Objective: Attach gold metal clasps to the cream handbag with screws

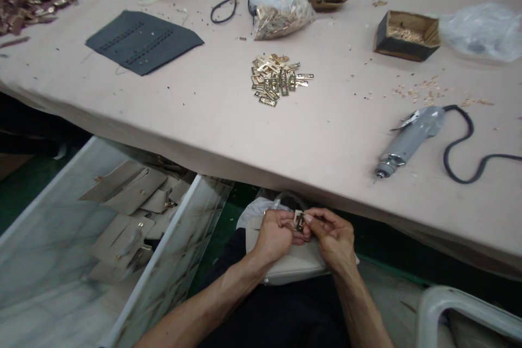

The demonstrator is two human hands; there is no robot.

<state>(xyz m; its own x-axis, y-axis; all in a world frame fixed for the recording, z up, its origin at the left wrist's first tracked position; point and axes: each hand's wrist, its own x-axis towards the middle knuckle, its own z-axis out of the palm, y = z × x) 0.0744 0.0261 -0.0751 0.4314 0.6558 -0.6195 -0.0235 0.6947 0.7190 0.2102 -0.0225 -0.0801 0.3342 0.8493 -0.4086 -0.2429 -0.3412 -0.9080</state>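
A beige bag [296,267] lies on my lap, below the table's front edge. Above it, my left hand [274,235] is closed around a small beige tab [297,214] with metal on it. My right hand [335,235] meets it from the right, thumb and fingers pinching a small metal plate [300,223] against the tab. The fingers partly cover both pieces, so their exact fit cannot be made out. Similar gold-coloured metal plates [281,80] lie in a loose pile on the table.
A grey electric screwdriver [411,138] with a black cord rests on the right of the table [253,136]. Behind it stand a small box of screws [408,38] and a plastic bag [485,32]. A dark sheet [142,41] lies left. Beige bag pieces [126,228] fill a bin beside me.
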